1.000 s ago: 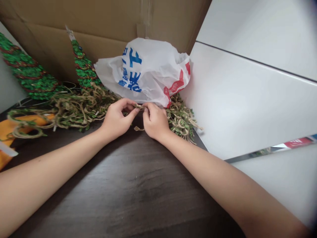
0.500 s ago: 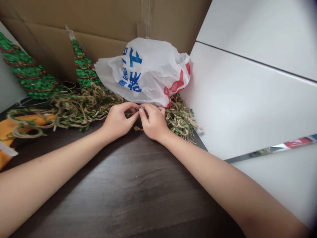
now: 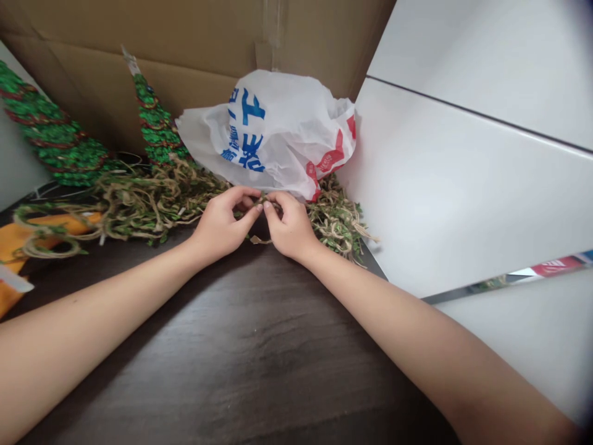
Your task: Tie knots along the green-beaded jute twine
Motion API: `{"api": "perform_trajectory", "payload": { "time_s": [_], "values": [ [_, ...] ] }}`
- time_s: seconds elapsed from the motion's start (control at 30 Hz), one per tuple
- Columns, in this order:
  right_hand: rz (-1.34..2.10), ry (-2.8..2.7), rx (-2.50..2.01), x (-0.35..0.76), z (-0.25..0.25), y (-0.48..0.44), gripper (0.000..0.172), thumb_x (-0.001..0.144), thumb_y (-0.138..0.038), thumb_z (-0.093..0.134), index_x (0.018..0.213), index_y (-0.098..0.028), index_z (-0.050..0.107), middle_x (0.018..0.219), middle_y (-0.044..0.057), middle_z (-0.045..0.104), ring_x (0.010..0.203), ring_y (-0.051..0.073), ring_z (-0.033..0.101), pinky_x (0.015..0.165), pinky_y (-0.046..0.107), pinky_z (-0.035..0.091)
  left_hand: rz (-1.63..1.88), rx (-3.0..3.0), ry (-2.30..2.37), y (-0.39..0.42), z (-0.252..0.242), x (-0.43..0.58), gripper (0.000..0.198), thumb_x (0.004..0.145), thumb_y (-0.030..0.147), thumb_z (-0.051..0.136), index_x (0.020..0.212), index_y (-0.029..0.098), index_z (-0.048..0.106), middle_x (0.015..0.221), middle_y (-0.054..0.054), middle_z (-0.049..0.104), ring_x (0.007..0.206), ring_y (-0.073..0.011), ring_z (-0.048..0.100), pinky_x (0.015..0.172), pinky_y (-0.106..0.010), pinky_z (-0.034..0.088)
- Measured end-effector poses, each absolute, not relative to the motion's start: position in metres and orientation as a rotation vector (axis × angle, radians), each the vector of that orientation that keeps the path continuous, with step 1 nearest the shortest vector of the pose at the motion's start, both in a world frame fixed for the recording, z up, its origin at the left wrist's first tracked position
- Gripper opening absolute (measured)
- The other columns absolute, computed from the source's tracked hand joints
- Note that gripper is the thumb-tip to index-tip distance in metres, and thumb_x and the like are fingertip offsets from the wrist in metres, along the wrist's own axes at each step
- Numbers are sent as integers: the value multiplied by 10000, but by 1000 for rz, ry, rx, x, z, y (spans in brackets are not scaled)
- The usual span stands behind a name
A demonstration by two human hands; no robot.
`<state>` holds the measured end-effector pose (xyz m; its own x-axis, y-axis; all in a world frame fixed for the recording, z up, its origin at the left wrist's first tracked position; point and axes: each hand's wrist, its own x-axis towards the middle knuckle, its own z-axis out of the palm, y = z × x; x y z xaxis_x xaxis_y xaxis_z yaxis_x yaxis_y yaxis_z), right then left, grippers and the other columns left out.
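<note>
My left hand (image 3: 225,222) and my right hand (image 3: 291,225) meet fingertip to fingertip in front of a white plastic bag (image 3: 287,117). Both pinch a short piece of brown twine with green leaves (image 3: 263,199), mostly hidden by the fingers. A loose end of twine (image 3: 262,240) lies below them on the dark wooden tabletop (image 3: 259,346). To the left spreads a tangled heap of leafy twine (image 3: 152,198). Another bundle of leafy twine (image 3: 338,219) sits just right of my right hand, partly under the bag.
Two green tinsel trees (image 3: 50,133) stand at the left, before a big cardboard box (image 3: 208,37). Orange material (image 3: 13,235) with a white strip lies at the left edge. White tiles (image 3: 463,154) and a long narrow strip (image 3: 509,278) are on the right.
My right hand's fingers have shifted slightly and drawn back a little from my left fingertips, so more of the leafy twine between them shows. The surroundings stay as they were.
</note>
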<state>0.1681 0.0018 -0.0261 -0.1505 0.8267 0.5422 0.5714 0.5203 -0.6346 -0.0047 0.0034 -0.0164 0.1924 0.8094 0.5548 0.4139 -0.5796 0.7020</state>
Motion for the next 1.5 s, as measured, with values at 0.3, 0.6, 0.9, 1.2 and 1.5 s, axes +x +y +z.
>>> {"api": "perform_trajectory", "payload": {
  "time_s": [0.3, 0.6, 0.9, 1.2, 1.5],
  "values": [
    [382, -1779, -1143, 166, -26, -1, 152, 995, -244, 561, 1039, -228, 706, 1069, 58, 798, 997, 248, 725, 950, 440, 534, 1252, 2071, 1069, 5, -17, -4, 197, 914, 362, 671, 1016, 193, 683, 896, -49, 766, 822, -211, 705, 793, -353, 563],
    [481, -1773, -1174, 166, -25, 0, 39, 976, -264, 537, 950, -250, 561, 951, 31, 724, 898, 221, 675, 870, 392, 509, 1160, 2131, 1027, 6, -20, -5, 200, 949, 381, 632, 1034, 200, 625, 921, -54, 745, 828, -212, 692, 782, -358, 542],
    [587, -1699, -1027, 166, -27, 0, 89, 971, -322, 582, 926, -265, 531, 787, -34, 627, 724, 170, 573, 720, 330, 453, 1238, 2141, 1042, 6, -20, -5, 190, 978, 384, 610, 1034, 202, 615, 857, -40, 741, 779, -204, 690, 770, -357, 529],
    [626, -1659, -1000, 166, -28, 0, 55, 907, -206, 582, 933, -253, 572, 701, -65, 555, 652, 144, 527, 664, 306, 415, 1275, 2373, 1130, -2, -15, -5, 137, 927, 258, 579, 989, 193, 682, 811, -32, 755, 766, -212, 715, 803, -386, 507],
    [609, -1675, -1008, 165, -26, -1, 96, 928, -305, 639, 897, -251, 567, 722, -43, 560, 697, 163, 535, 701, 321, 456, 1309, 2046, 1170, 0, -13, -5, 190, 921, 390, 667, 978, 209, 664, 833, -32, 754, 746, -204, 692, 767, -355, 540]
  ]
}}
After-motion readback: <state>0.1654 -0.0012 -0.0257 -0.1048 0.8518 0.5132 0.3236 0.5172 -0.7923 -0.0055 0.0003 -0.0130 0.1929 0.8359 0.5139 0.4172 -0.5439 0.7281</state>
